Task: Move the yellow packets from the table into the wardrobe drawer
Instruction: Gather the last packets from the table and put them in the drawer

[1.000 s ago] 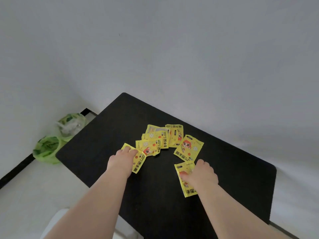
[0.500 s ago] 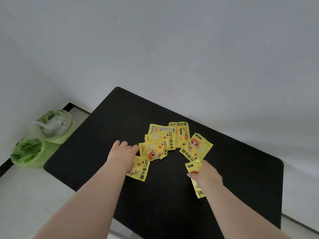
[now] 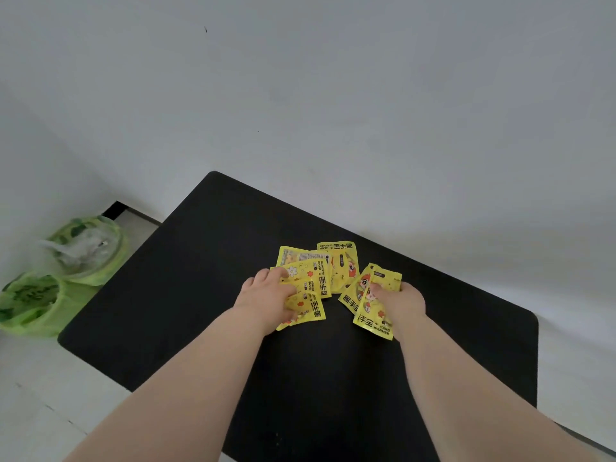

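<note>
Left of table (image 3: 200,261), green bins (image 3: 36,305), perhaps lined

Seven yellow packets (image 3: 338,265), two green bags (image 3: 30,305), one black table (image 3: 200,261).

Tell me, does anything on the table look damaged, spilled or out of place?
Nothing stands out. The yellow packets lie loosely overlapped on the black table, none visibly torn; the left hand and right hand each grip some.
</note>
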